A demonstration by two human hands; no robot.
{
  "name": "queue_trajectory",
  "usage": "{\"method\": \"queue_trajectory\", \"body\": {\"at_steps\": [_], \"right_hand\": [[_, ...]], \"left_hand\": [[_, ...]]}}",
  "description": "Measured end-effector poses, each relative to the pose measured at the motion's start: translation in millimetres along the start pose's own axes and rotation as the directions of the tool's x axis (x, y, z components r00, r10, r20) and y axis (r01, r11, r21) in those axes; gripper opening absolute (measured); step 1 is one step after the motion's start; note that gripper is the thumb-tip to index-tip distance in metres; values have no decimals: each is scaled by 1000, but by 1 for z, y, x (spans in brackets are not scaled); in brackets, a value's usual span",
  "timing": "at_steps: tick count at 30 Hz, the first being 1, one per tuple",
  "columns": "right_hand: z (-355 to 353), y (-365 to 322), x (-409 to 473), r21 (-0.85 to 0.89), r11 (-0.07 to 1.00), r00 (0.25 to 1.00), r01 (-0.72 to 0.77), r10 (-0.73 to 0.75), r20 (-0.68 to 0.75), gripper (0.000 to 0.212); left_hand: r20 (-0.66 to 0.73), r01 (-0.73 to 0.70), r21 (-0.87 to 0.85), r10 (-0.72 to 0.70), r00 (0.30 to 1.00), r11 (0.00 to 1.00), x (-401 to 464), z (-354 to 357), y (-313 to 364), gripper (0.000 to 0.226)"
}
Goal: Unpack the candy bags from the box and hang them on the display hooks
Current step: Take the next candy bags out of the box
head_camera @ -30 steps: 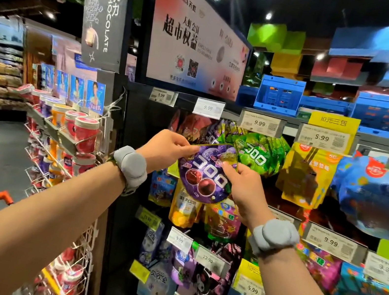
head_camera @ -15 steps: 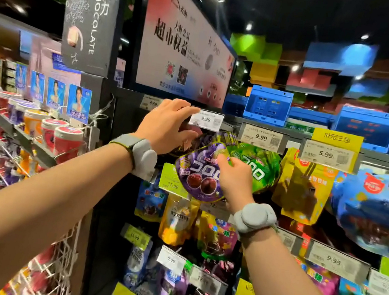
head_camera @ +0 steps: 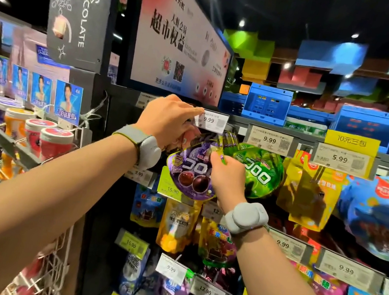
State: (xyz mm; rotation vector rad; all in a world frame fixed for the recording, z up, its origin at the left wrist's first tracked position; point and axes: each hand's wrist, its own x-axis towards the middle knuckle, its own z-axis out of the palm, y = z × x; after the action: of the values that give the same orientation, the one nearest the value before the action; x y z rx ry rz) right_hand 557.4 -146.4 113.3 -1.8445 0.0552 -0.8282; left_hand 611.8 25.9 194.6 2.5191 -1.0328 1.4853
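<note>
The purple candy bag (head_camera: 190, 170) hangs between both hands at the top row of the display, just under a white 9.99 price tag (head_camera: 212, 121). The right hand (head_camera: 226, 176) pinches the bag's upper right edge between thumb and curled fingers, covering that corner. The left hand (head_camera: 166, 123) is above and left – its forefinger lies along the tag's edge, while its lower fingers curl at the bag's top; whether they grip it I cannot tell. The bag is a glossy, rounded foil pouch printed with two dark grapes – beside it hangs a green pouch (head_camera: 259, 170) of the same shape
</note>
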Motion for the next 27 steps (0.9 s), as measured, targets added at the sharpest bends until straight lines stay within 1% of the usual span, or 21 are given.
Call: {"method": "queue_trajectory", "body": {"at_steps": [3,5,7,10,12,15,17,23,27], "right_hand": [[4,-1,3,13,1000,1000,-7,7,-14,50],[6,-2,5,1,1000,1000,2,-2,-26,49],[8,-4,6,-34,999,999,16,-17,-38,45],[11,-13,9,-57,998,998,33,-37,-55,48],[14,-19,11,-52,997,996,51,-54,-73,52],[18,-26,16,-66,996,993,65,-71,-92,47],[20,-29,18,-53,998,993,41,-46,-105,42],[25,-27,23,-1,1000,993,-11,11,-121,43],[26,-27,25,64,998,989,-7,17,-150,34]], "left_hand": [[-13,-29,48,30,999,998,2,1,0,37],[-32,-70,17,70,997,997,3,0,-4,30],[-41,-96,-37,95,995,995,5,-4,-11,28],[20,-51,-123,54,998,991,12,-13,-19,30],[63,-31,-146,40,997,989,18,-16,-21,31],[103,5,-152,11,995,988,19,-18,-21,32],[114,20,-158,-2,993,987,18,-18,-22,32],[127,13,-168,9,992,986,20,-23,-20,31],[135,5,-166,18,991,986,21,-25,-19,31]]}}
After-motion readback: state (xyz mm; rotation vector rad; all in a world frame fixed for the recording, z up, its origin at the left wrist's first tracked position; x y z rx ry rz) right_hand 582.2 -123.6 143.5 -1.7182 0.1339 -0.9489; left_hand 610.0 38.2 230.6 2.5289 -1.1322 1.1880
